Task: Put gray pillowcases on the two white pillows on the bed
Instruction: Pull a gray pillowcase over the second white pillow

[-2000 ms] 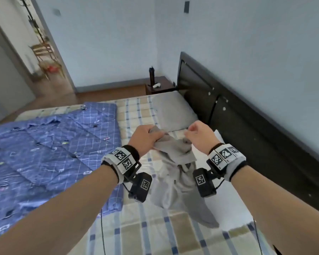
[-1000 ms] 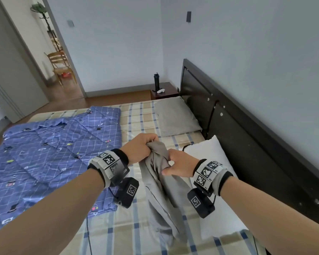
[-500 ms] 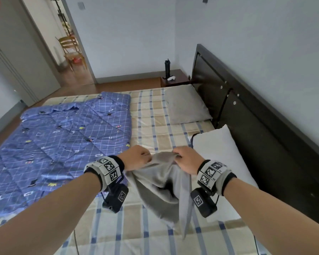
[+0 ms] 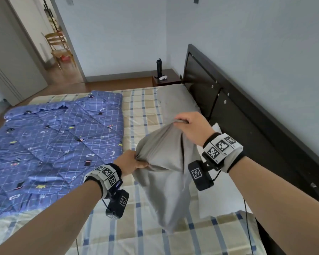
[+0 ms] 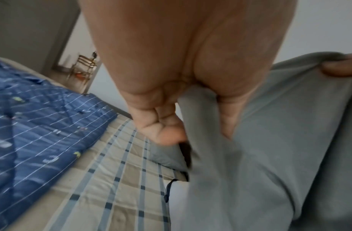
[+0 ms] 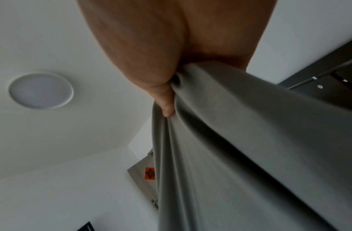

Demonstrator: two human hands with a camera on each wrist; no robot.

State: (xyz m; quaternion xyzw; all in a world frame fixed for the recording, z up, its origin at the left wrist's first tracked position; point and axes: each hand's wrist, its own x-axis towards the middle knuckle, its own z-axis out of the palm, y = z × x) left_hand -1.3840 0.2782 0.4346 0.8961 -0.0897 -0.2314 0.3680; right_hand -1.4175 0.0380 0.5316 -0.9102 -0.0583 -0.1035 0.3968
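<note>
A gray pillowcase point(image 4: 166, 173) hangs in the air over the bed, stretched between both hands. My left hand point(image 4: 132, 162) grips its near, lower edge; my right hand point(image 4: 190, 126) grips its far, raised edge. The wrist views show the same cloth point(image 5: 270, 148) point(image 6: 240, 148) bunched in each fist. A bare white pillow point(image 4: 221, 199) lies by the headboard under my right arm, partly hidden by the cloth. Farther along lies a pillow in a gray case point(image 4: 175, 102).
A blue patterned quilt point(image 4: 50, 146) covers the bed's left half over a plaid sheet point(image 4: 142, 111). The dark headboard point(image 4: 247, 115) runs along the right. A nightstand point(image 4: 166, 80) with a black bottle stands beyond the bed. An open doorway with a wooden chair point(image 4: 58, 48) is at the far left.
My hands have drawn apart: the right one rose and went forward, the left stayed low. The pillowcase, bunched between them before, is now stretched out and hangs lower.
</note>
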